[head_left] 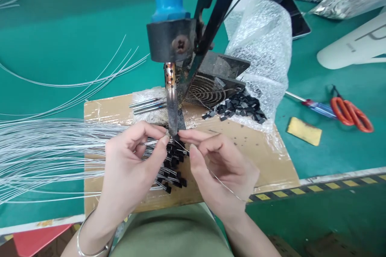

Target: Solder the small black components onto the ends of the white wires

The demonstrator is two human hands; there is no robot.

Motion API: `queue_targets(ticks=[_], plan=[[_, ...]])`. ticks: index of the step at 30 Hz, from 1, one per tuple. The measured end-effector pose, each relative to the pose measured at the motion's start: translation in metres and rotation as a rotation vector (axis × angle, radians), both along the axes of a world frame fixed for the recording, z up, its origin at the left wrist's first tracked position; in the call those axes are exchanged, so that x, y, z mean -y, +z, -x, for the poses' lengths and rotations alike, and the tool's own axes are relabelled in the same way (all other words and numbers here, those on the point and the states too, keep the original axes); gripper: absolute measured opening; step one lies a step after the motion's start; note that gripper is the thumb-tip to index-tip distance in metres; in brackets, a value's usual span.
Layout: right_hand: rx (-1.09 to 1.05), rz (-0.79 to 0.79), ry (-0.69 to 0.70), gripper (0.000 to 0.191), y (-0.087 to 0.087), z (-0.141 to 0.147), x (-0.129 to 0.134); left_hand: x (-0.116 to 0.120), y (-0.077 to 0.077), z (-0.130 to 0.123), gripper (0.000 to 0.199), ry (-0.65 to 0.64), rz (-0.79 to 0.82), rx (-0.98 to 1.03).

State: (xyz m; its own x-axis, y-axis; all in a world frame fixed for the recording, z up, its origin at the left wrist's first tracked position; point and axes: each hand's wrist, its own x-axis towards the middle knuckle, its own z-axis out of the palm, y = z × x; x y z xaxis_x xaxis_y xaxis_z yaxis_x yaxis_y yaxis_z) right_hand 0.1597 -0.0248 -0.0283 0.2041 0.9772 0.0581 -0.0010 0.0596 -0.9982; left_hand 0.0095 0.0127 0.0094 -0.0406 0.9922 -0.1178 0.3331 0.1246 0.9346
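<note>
A soldering iron [172, 106] with a blue handle is clamped in a black stand, its tip pointing down between my hands. Just left of the tip, my left hand [129, 172] pinches a thin white wire between thumb and forefinger; the wire's end is hard to make out. My right hand [224, 168] is closed on a thin solder wire [226, 188], which crosses the palm and runs up toward the tip. The right forefinger reaches close beside the tip. Under my hands lie many wires [45, 148] ending in small black connectors [173, 162].
Cardboard [262, 160] covers the work spot. Behind it are a black fan [208, 90], loose black pieces [241, 106] on bubble wrap [265, 44] and metal rods [147, 106]. A yellow sponge [304, 131], screwdriver [321, 109], orange-handled scissors [351, 114] and white cup [346, 50] stand right.
</note>
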Motion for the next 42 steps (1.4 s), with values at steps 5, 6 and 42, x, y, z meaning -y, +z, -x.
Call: queue_targets(ticks=[5,6,42], plan=[[0.023,-0.010,0.003,0.022,0.0006,0.0002,0.0000,-0.0014,0.0011,-0.0008,0.017,0.009,0.004,-0.004],[0.021,-0.013,0.002,0.022,0.0008,0.0006,-0.0001,-0.0018,0.0014,-0.0012,0.018,0.010,0.006,-0.011],[0.069,-0.032,-0.018,0.022,0.0034,0.0024,-0.0011,-0.0011,0.0021,-0.0021,0.014,0.016,-0.005,-0.031]])
